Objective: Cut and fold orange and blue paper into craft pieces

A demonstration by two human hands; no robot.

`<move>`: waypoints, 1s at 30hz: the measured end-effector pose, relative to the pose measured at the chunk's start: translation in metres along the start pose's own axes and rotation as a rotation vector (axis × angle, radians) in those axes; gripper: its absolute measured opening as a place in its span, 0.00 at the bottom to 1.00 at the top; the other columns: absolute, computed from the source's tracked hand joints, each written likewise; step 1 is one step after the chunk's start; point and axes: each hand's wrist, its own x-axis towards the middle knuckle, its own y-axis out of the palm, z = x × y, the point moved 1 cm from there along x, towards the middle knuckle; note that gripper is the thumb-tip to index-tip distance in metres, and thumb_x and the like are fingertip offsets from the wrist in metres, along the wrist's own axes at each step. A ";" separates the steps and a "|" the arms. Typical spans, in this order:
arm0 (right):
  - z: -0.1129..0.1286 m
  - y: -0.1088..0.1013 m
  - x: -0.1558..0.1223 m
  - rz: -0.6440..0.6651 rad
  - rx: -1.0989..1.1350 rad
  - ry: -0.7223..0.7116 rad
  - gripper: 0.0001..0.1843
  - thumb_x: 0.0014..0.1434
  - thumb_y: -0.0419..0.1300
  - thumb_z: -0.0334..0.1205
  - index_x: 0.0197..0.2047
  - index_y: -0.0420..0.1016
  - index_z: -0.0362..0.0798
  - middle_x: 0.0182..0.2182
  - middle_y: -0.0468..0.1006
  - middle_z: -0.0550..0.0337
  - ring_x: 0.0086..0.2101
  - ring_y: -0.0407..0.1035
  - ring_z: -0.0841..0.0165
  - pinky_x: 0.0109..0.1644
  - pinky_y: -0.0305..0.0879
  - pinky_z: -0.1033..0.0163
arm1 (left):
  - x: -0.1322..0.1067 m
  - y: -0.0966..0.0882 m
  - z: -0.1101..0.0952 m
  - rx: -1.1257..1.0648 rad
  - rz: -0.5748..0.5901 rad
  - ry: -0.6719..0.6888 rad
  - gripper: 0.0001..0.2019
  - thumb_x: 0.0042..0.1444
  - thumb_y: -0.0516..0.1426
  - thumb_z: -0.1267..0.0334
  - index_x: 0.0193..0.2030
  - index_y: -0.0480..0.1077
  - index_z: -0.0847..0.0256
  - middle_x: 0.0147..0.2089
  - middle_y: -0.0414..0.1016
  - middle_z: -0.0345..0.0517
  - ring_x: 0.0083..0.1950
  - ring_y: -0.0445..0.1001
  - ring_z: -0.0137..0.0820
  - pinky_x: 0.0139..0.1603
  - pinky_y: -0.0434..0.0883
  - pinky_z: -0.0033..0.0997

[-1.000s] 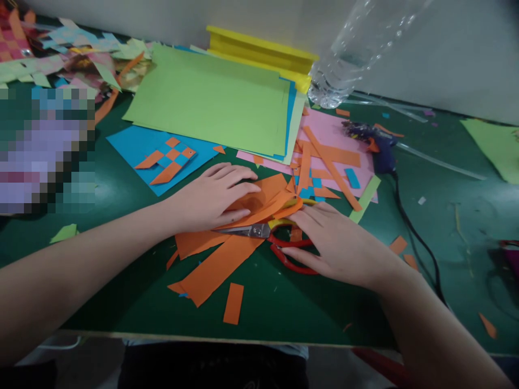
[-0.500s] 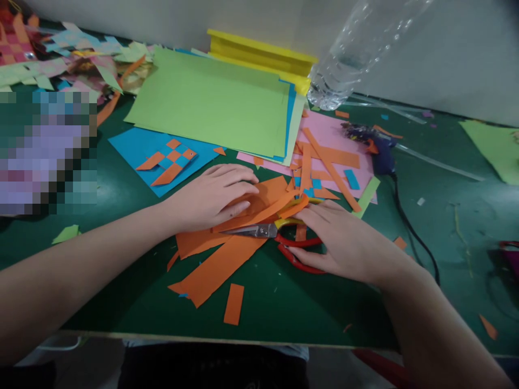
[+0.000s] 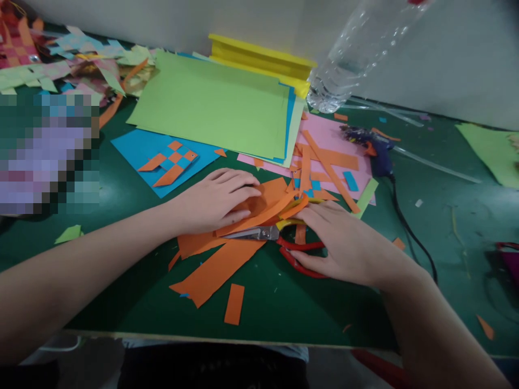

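Note:
Scissors (image 3: pixel 268 233) with red and yellow handles lie level at the middle of the table, blades pointing left, and my right hand (image 3: pixel 344 240) is closed around their handles. The blades are at the lower edge of a long orange paper strip (image 3: pixel 279 208), which curls up at its right end. My left hand (image 3: pixel 217 200) holds the orange paper down just left of the blades, fingers bent over it and thumb along its edge. Another orange strip (image 3: pixel 221 273) sits below the blades, with a small orange rectangle (image 3: pixel 234 304) nearer the table edge.
Green sheets (image 3: pixel 214 105) lie stacked at the back. A woven paper fish (image 3: pixel 175 159) rests on blue paper (image 3: pixel 133 143). Pink paper (image 3: pixel 324 129) carries orange scraps. A glue gun (image 3: pixel 379 154) with its cord is at right, a plastic bottle (image 3: pixel 344 70) behind, a blurred-out object (image 3: pixel 48 156) at left.
The view has shifted very slightly. Both hands, the scissors and the orange paper keep almost the same positions.

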 end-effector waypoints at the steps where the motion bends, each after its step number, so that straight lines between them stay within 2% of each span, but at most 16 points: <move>1: 0.001 0.001 0.001 -0.003 -0.006 -0.007 0.20 0.58 0.57 0.52 0.48 0.68 0.47 0.40 0.75 0.52 0.41 0.68 0.57 0.43 0.63 0.54 | 0.000 -0.001 0.000 -0.007 0.008 0.002 0.19 0.66 0.47 0.54 0.59 0.62 0.59 0.63 0.62 0.50 0.64 0.59 0.40 0.66 0.54 0.43; 6: 0.003 0.002 0.001 -0.010 -0.010 -0.023 0.20 0.58 0.57 0.52 0.47 0.68 0.46 0.38 0.75 0.53 0.40 0.69 0.58 0.45 0.63 0.54 | -0.001 -0.004 -0.003 0.003 0.013 0.019 0.26 0.63 0.47 0.44 0.59 0.62 0.60 0.63 0.61 0.53 0.63 0.59 0.44 0.66 0.54 0.46; 14: 0.003 0.001 0.002 -0.027 -0.019 -0.059 0.20 0.59 0.57 0.51 0.47 0.68 0.45 0.38 0.75 0.52 0.40 0.69 0.57 0.44 0.63 0.53 | 0.000 -0.002 -0.002 0.021 0.015 0.002 0.20 0.63 0.50 0.53 0.58 0.61 0.59 0.63 0.62 0.50 0.64 0.59 0.42 0.66 0.55 0.45; 25: 0.000 0.004 -0.001 -0.051 -0.032 -0.090 0.22 0.57 0.58 0.51 0.49 0.68 0.45 0.43 0.77 0.49 0.43 0.69 0.56 0.48 0.64 0.50 | 0.001 -0.001 -0.003 0.034 0.011 0.011 0.19 0.63 0.51 0.55 0.58 0.61 0.59 0.63 0.62 0.52 0.64 0.59 0.42 0.66 0.55 0.45; 30: -0.002 0.003 -0.002 -0.024 -0.001 -0.084 0.22 0.57 0.59 0.51 0.50 0.68 0.46 0.41 0.77 0.51 0.41 0.69 0.56 0.46 0.65 0.51 | 0.000 0.001 -0.003 0.060 0.002 0.030 0.20 0.63 0.51 0.55 0.58 0.61 0.60 0.63 0.62 0.52 0.64 0.59 0.43 0.66 0.55 0.45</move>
